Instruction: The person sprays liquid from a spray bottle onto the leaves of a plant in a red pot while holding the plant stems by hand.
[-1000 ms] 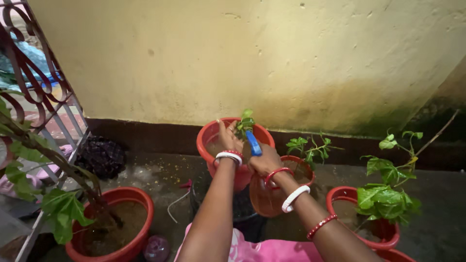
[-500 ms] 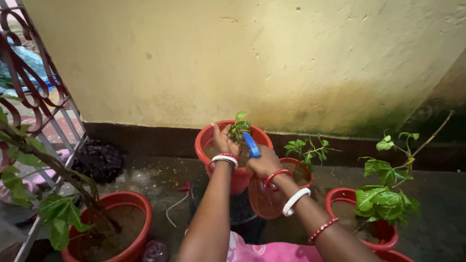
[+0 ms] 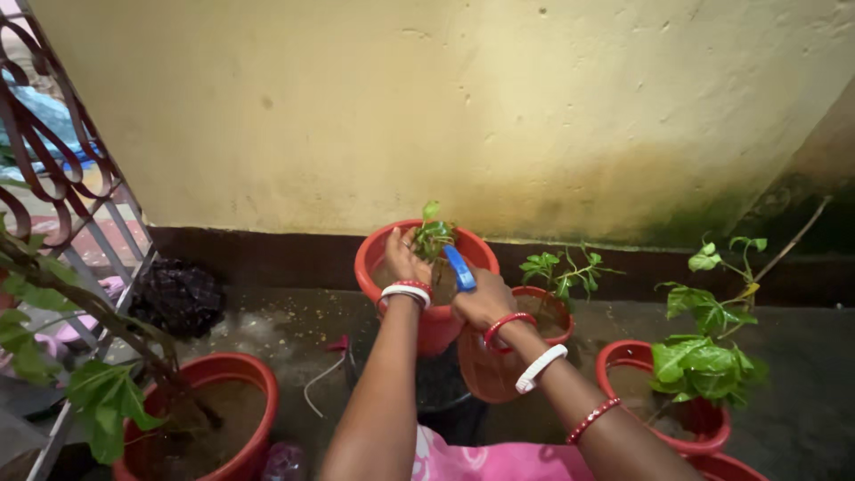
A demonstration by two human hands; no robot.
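My left hand (image 3: 403, 260) reaches into a red pot (image 3: 370, 254) by the wall, and its fingers hold the leaves of the small green plant (image 3: 433, 235) growing there. My right hand (image 3: 484, 303) grips an orange see-through spray bottle (image 3: 481, 367). The bottle's blue nozzle (image 3: 460, 267) points at the plant from close by. Both wrists carry red and white bangles.
A large red pot (image 3: 233, 367) with a leafy branch stands at the lower left. A smaller red pot (image 3: 559, 310) and another red pot (image 3: 623, 354) with a green plant (image 3: 704, 356) are at the right. A metal gate (image 3: 53, 178) and a dark cloth (image 3: 178, 296) lie to the left.
My left hand has shifted from open beside the plant to closing on its leaves. The spray bottle stays aimed at it, and the view has drifted slightly.
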